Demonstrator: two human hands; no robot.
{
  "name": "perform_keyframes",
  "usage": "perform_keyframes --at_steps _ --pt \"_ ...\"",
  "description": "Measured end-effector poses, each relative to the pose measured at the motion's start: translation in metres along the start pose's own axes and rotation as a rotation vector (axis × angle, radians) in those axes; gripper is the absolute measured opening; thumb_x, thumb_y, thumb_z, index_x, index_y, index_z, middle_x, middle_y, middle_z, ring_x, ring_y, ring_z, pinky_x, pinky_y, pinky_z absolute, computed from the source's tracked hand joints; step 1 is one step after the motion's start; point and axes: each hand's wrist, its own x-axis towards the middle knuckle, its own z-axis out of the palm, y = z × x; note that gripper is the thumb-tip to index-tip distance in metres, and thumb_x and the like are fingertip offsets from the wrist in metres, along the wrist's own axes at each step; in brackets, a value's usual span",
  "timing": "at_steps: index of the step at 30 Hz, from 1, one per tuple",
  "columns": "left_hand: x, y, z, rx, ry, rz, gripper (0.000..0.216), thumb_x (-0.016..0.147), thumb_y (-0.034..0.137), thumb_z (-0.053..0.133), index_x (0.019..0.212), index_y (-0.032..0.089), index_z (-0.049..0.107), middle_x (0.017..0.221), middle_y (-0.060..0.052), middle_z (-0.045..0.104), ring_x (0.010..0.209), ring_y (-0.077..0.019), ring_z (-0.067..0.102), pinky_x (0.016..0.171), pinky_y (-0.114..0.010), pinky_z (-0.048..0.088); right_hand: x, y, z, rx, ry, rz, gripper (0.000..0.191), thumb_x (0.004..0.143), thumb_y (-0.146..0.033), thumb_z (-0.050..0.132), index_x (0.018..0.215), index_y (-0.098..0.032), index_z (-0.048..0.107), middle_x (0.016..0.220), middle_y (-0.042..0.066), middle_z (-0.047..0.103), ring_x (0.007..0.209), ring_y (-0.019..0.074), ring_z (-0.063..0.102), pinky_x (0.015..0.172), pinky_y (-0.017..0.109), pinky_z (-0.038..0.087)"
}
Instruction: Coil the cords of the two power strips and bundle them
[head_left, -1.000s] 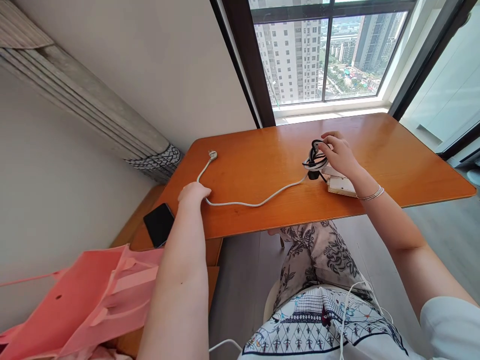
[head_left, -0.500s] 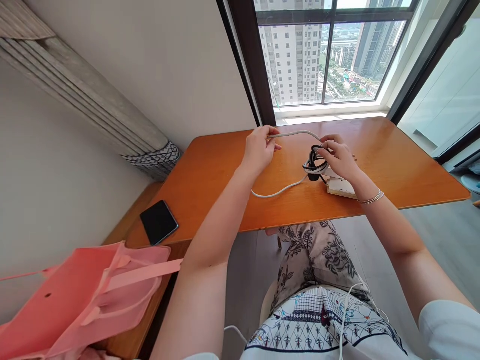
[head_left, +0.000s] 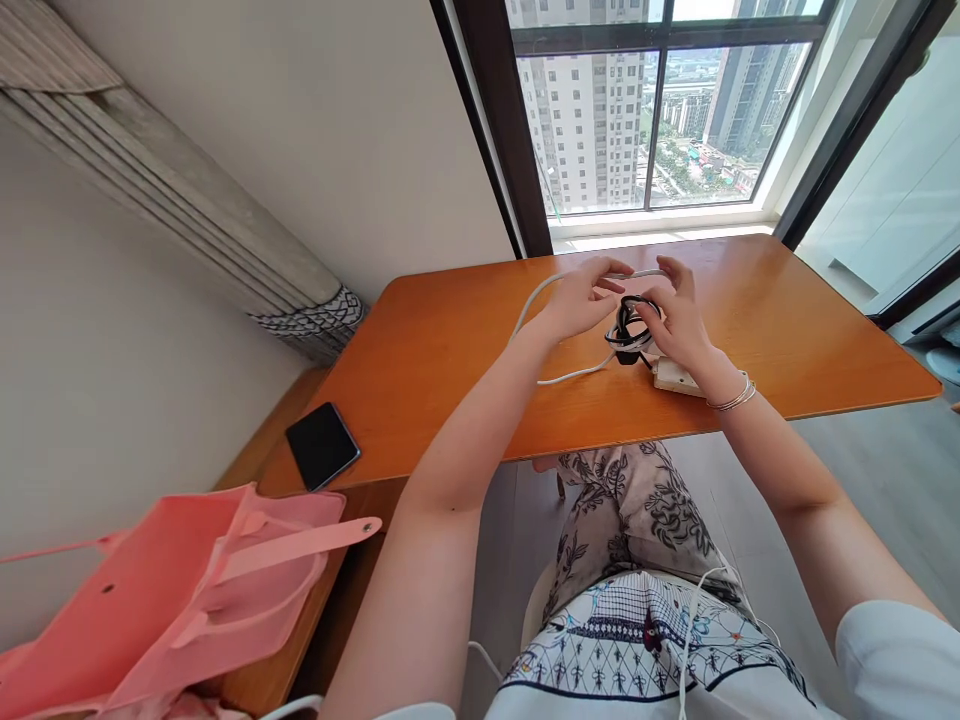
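A bundle of coiled black and white cable [head_left: 628,332] sits near the middle of the table, beside a cream power strip [head_left: 673,377]. My right hand [head_left: 679,320] is at the coil's right side, its thumb against the loops and its index finger raised at the white cable [head_left: 534,297]. Just left of it, my left hand [head_left: 586,298] has its fingers bent on that same white cable, which arcs from behind the hand round to the left. Another stretch of white cable lies on the tabletop below the left wrist. My right forearm partly hides the power strip.
The orange-brown table [head_left: 450,350] stands against a window [head_left: 660,120]. A black phone [head_left: 322,446] rests at its left corner. Lower left is an open pink bag [head_left: 172,600] with a strap sticking out. White cords [head_left: 688,630] hang over my lap.
My left hand has moved right, close to my right hand, and the white cable now loops out behind it. My right index finger has lifted. The coil has hardly moved.
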Motion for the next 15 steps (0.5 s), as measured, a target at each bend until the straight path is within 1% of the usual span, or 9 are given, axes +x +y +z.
perform_keyframes --at_steps 2,3,4,5,7,10,12,14,15 --pt "-0.006 0.000 0.004 0.151 -0.017 0.066 0.046 0.082 0.016 0.064 0.127 0.024 0.063 0.156 -0.011 0.050 0.122 -0.0260 0.065 0.092 -0.036 0.056 0.002 0.002 0.003 0.045 -0.031 0.005 0.028 0.099 -0.047 0.054 0.094 -0.023 0.068 0.142 0.014 0.050 0.134 0.0323 0.049 0.117 0.057 0.041" --pt "-0.008 0.001 0.007 0.226 -0.017 0.084 0.046 0.081 0.017 0.065 0.127 0.025 0.064 0.162 -0.011 0.043 0.125 -0.0283 0.063 0.093 -0.038 0.056 0.002 0.002 0.004 0.056 -0.035 0.009 0.026 0.099 -0.045 0.054 0.095 -0.024 0.068 0.140 0.014 0.051 0.131 0.0314 0.051 0.116 0.057 0.042" --pt "-0.009 0.002 0.010 0.289 -0.014 0.087 0.043 0.082 0.018 0.066 0.124 0.025 0.065 0.165 -0.010 0.039 0.126 -0.0299 0.063 0.094 -0.039 0.055 0.003 0.002 0.006 0.062 -0.031 0.013 0.024 0.099 -0.043 0.054 0.096 -0.024 0.068 0.138 0.014 0.052 0.129 0.0309 0.052 0.115 0.056 0.043" --pt "-0.009 0.003 0.013 0.340 -0.012 0.077 0.037 0.084 0.019 0.065 0.121 0.025 0.067 0.166 -0.010 0.038 0.125 -0.0306 0.064 0.094 -0.040 0.055 0.003 0.003 0.007 0.071 -0.022 0.016 0.023 0.099 -0.042 0.055 0.096 -0.024 0.068 0.138 0.014 0.052 0.129 0.0304 0.053 0.114 0.056 0.045" --pt "-0.009 0.005 0.018 0.407 -0.003 0.042 0.026 0.088 0.019 0.060 0.113 0.023 0.069 0.161 -0.009 0.047 0.121 -0.0302 0.066 0.093 -0.041 0.054 0.002 0.004 0.009 0.098 0.005 0.027 0.021 0.096 -0.043 0.059 0.099 -0.023 0.067 0.139 0.015 0.052 0.127 0.0293 0.055 0.108 0.052 0.050" --pt "-0.008 0.006 0.021 0.435 0.001 0.019 0.020 0.090 0.017 0.057 0.105 0.023 0.069 0.146 -0.008 0.063 0.115 -0.0280 0.069 0.091 -0.039 0.054 0.001 0.005 0.007 0.135 0.025 0.069 0.029 0.092 -0.047 0.064 0.108 -0.024 0.062 0.136 0.014 0.056 0.117 0.0256 0.059 0.093 0.043 0.055" --pt "-0.009 0.006 0.020 0.416 0.011 0.017 0.018 0.090 0.019 0.058 0.103 0.022 0.070 0.143 -0.008 0.065 0.107 -0.0254 0.071 0.088 -0.036 0.053 0.002 0.008 0.001 0.130 -0.018 0.083 0.028 0.095 -0.046 0.060 0.112 -0.024 0.060 0.126 0.012 0.063 0.106 0.0225 0.062 0.090 0.039 0.054" --pt "-0.011 0.005 0.018 0.396 0.030 0.014 0.015 0.089 0.022 0.060 0.099 0.021 0.070 0.144 -0.009 0.064 0.094 -0.0216 0.072 0.085 -0.035 0.053 0.003 0.014 -0.007 0.078 -0.055 0.087 0.022 0.099 -0.041 0.052 0.106 -0.023 0.062 0.110 0.010 0.069 0.096 0.0214 0.063 0.090 0.038 0.052" --pt "-0.012 0.004 0.016 0.393 0.047 0.014 0.013 0.088 0.024 0.062 0.097 0.021 0.071 0.142 -0.008 0.065 0.089 -0.0201 0.071 0.083 -0.035 0.053 0.004 0.018 -0.013 0.035 -0.052 0.099 0.020 0.099 -0.038 0.050 0.102 -0.023 0.063 0.103 0.009 0.070 0.093 0.0217 0.063 0.089 0.038 0.052"
